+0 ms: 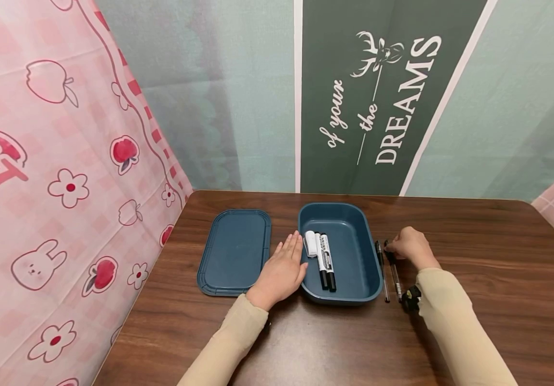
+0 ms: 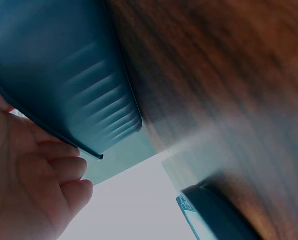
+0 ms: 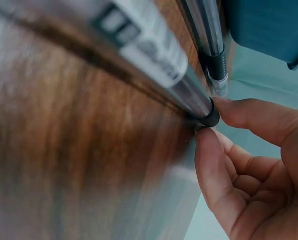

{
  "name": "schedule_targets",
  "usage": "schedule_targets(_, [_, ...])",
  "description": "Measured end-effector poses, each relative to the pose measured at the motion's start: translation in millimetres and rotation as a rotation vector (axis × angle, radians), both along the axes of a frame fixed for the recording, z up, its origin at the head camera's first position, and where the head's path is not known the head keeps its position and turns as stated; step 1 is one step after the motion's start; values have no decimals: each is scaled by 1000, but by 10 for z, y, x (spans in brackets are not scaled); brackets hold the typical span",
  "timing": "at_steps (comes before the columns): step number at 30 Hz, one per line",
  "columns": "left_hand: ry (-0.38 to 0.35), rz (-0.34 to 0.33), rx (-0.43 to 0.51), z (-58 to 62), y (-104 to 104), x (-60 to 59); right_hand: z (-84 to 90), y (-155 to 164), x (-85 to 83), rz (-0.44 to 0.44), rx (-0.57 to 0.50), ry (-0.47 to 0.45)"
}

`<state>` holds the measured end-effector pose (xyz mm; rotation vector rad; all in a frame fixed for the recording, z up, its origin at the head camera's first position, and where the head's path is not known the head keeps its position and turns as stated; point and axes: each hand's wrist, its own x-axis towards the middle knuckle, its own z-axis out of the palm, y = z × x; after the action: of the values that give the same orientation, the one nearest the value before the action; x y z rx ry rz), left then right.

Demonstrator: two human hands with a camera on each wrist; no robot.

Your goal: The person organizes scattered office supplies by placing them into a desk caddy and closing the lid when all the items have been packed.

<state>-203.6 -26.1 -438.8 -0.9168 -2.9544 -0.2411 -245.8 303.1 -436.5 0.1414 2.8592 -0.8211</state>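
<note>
Meanwhile, the right hand (image 1: 412, 247) pinches the far end of one pen (image 1: 395, 272) on the counter (image 1: 474, 300); the left hand (image 1: 282, 268), fingers straight, rests against the blue box (image 1: 354, 289).

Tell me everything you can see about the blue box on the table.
The blue box is an open, rounded-rectangle tray of what looks like dark teal plastic, upright on the brown table. Two black-and-white markers and a small white item lie along its left side. The left hand rests flat against its left wall. Its lid lies apart, to the left.
</note>
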Motion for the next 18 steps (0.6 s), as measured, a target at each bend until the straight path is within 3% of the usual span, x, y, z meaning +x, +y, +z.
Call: schedule_targets(18, [-5, 2, 8, -4, 5, -15, -30, 23, 8, -28, -96, -26])
